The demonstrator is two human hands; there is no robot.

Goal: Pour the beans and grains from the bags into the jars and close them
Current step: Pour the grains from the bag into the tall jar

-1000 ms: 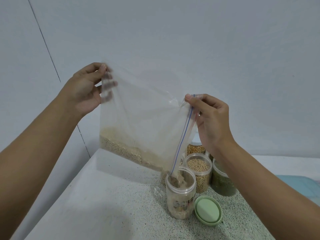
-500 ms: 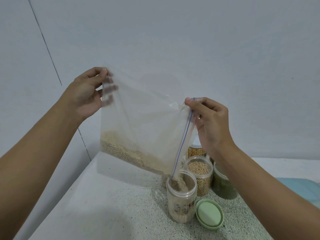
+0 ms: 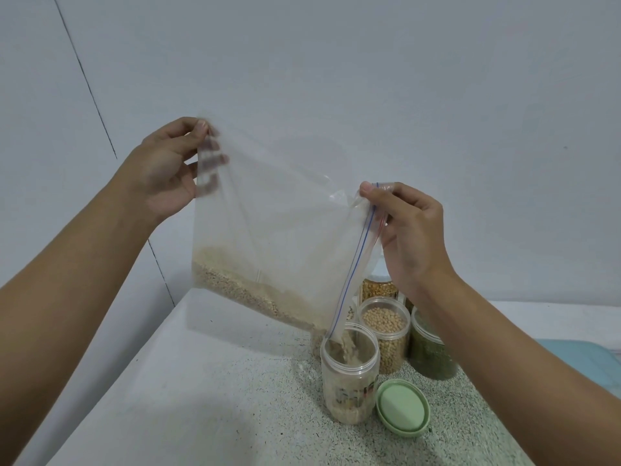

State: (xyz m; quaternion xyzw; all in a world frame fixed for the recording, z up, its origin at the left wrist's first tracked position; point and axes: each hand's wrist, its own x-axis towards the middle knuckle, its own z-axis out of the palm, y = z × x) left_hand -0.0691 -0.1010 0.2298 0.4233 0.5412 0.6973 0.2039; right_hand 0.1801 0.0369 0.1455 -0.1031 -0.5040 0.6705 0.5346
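Closest to you on the speckled tabletop [image 3: 201,398], the green lid [image 3: 402,407] lies flat, just right of the open jar [image 3: 349,391]. Above it you've got the zip bag [image 3: 275,230] tilted, low corner over the jar mouth, pale grain [image 3: 242,290] spilling in. Your left hand [image 3: 164,176] pinches the bag's raised corner and your right hand [image 3: 410,230] pinches the zip end. More filled jars [image 3: 384,334] stand behind, toward the far edge.

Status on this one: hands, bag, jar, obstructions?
Left hand pinches bag corner high, right hand pinches zip end. Bag tilted, grain running into open jar. Green lid beside jar, nothing blocking the pour.
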